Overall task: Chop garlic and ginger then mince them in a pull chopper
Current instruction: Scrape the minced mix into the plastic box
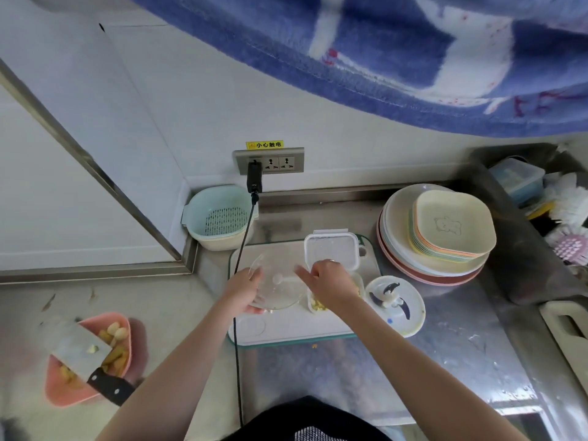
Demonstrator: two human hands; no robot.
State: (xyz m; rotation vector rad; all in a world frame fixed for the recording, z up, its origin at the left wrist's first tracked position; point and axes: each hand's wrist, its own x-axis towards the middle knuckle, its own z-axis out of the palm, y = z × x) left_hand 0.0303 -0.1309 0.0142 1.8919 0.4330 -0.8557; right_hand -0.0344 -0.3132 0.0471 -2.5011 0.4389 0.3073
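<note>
The clear chopper bowl (280,281) sits tilted on the white cutting board (286,329), its mouth turned up and toward the person, with its white centre post pointing roughly rightward across the bowl. The left hand (243,289) is the grip on it: fingers and thumb curl round the bowl's left rim and hold it in place. Immediately to the right of the bowl, touching or nearly so, lies a small rectangular container (318,305) with pale yellow chopped pieces showing at its near end, its long axis running away from the person; its hinged lid (331,251) stands open at the far side. The right hand (327,281) hovers over that container with its fingers loosely bent and the fingertips reaching left toward the bowl; whether it pinches any pieces cannot be told. So the pieces lie just right of the bowl and the right hand is plainly the nearer one to carry them across, a short leftward move. Further right on the counter (445,345) rests the chopper lid (394,305), upturned with its blades exposed. A cleaver (79,351) lies across a pink dish (63,389) of scraps, well apart to the left.
</note>
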